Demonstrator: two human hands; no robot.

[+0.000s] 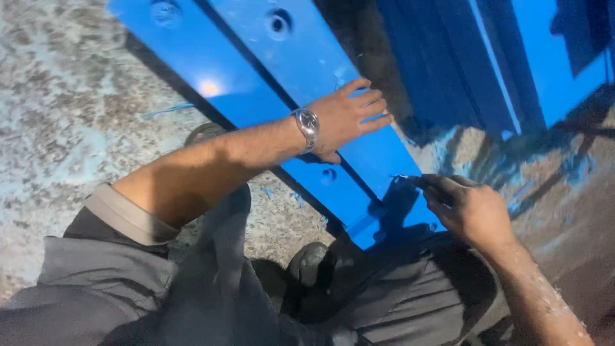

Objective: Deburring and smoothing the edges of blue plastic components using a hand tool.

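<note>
The left hand [349, 115], fingers spread open, presses flat on the blue plastic beam [301, 70] lying on the speckled floor [57, 128], while the right hand [471, 208] pinches a small blade [405, 179] against the beam's edge

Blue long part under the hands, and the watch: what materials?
Blue long part: rigid, smooth glossy blue coat with a light glare and recessed round holes; painted metal or moulded plastic, can't tell. Blue flakes on the floor beside it suggest a coating or trimmings. Watch on the left hand: shiny silver case and band, likely metal.
</note>
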